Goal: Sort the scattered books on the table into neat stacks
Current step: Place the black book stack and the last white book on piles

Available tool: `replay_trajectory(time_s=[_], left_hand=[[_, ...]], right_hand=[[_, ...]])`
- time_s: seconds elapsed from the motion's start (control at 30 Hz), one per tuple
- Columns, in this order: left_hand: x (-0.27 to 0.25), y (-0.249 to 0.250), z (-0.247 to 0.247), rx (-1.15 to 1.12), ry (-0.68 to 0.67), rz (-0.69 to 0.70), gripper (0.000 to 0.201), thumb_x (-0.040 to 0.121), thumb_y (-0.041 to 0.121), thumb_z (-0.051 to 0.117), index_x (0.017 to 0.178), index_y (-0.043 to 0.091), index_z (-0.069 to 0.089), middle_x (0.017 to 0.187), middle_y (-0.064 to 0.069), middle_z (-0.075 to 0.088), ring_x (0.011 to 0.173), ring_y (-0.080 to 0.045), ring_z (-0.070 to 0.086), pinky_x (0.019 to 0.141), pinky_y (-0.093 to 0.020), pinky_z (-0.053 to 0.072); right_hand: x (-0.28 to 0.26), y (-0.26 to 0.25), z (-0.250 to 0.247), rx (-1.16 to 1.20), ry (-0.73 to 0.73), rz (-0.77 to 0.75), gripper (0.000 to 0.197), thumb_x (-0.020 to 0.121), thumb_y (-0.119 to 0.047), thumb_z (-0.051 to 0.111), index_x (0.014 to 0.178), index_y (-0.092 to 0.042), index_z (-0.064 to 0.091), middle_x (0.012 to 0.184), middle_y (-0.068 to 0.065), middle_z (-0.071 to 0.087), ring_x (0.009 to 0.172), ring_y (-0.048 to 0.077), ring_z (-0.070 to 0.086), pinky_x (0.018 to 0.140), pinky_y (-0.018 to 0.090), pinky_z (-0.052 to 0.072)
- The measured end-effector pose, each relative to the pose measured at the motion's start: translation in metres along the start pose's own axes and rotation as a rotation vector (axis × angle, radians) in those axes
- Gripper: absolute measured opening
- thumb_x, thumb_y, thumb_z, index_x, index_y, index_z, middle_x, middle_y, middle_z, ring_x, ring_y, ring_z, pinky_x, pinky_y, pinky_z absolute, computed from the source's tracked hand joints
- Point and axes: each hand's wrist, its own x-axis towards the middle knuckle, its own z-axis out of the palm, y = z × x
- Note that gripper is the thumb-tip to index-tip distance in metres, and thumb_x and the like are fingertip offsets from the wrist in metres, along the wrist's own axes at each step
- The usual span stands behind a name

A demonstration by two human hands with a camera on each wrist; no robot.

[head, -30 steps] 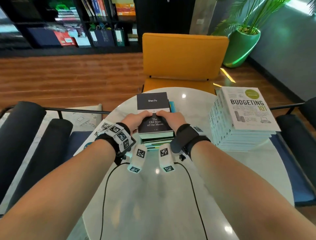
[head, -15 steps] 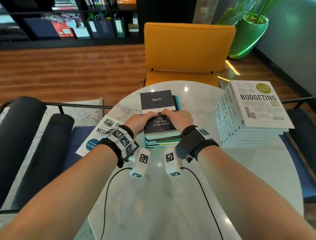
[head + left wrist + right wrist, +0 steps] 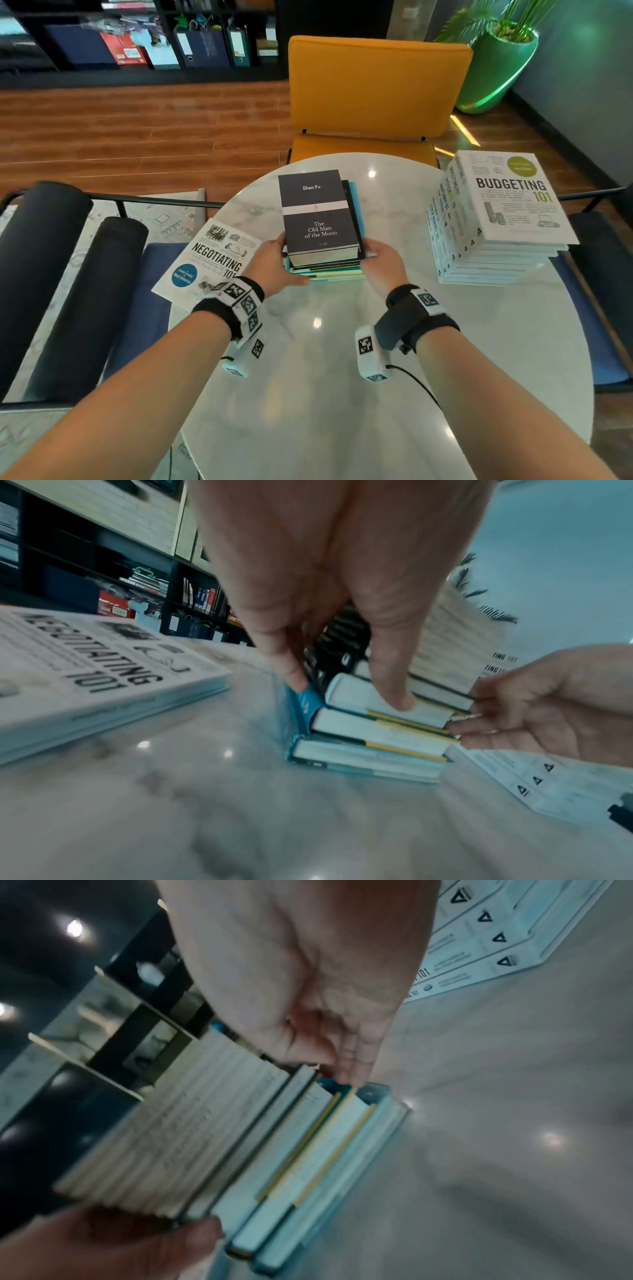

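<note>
A small stack of books (image 3: 329,267) lies mid-table, topped by the black "The Old Man of the Moon" (image 3: 320,219). My left hand (image 3: 279,253) lies against the stack's left side, with straight fingers (image 3: 291,669) on a blue spine and the thumb on the near page edges. My right hand (image 3: 371,251) touches the stack's right side with straight fingertips (image 3: 459,726). In the right wrist view those fingertips (image 3: 352,1074) meet the lower books' corner (image 3: 342,1112). "Negotiating 101" (image 3: 212,260) lies alone at the left edge. A tall white stack topped by "Budgeting 101" (image 3: 513,198) stands at the right.
The round marble table (image 3: 342,377) has bare surface in front of the stack. An orange chair (image 3: 373,89) stands at the far side, dark padded seats (image 3: 51,274) at the left and a green planter (image 3: 493,68) at the back right.
Both hands slid off the near edge of the top book and down to the left and right sides of the stack. The stack itself stayed in place.
</note>
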Motion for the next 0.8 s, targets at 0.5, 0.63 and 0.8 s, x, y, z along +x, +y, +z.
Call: replay_trajectory(time_s=[0.5, 0.63, 0.8], left_hand=[[0.005, -0.007, 0.006, 0.000, 0.116, -0.036, 0.054, 0.073, 0.021, 0.083, 0.122, 0.021, 0.062, 0.108, -0.002, 0.072, 0.101, -0.020, 0.066, 0.087, -0.027, 0.048], [-0.002, -0.031, 0.001, 0.066, 0.058, 0.003, 0.078, 0.075, 0.023, 0.081, 0.143, 0.021, 0.042, 0.128, -0.001, 0.056, 0.118, -0.018, 0.054, 0.099, -0.034, 0.044], [-0.017, -0.115, -0.039, 0.278, 0.361, -0.275, 0.052, 0.088, 0.033, 0.065, 0.136, 0.020, 0.051, 0.143, -0.011, 0.047, 0.131, -0.031, 0.042, 0.109, -0.046, 0.036]], right_hand=[[0.003, 0.008, 0.010, -0.091, 0.025, -0.041, 0.038, 0.079, -0.023, 0.075, 0.116, -0.020, 0.069, 0.105, 0.006, 0.070, 0.096, 0.022, 0.065, 0.085, 0.031, 0.052], [-0.025, 0.013, 0.026, -0.009, 0.295, 0.128, 0.044, 0.074, -0.009, 0.072, 0.114, -0.014, 0.053, 0.116, 0.007, 0.050, 0.109, 0.025, 0.052, 0.093, 0.037, 0.047], [-0.064, 0.007, 0.102, 0.064, -0.009, 0.255, 0.018, 0.082, -0.016, 0.064, 0.095, -0.019, 0.052, 0.107, 0.005, 0.060, 0.106, 0.026, 0.060, 0.091, 0.032, 0.047]])
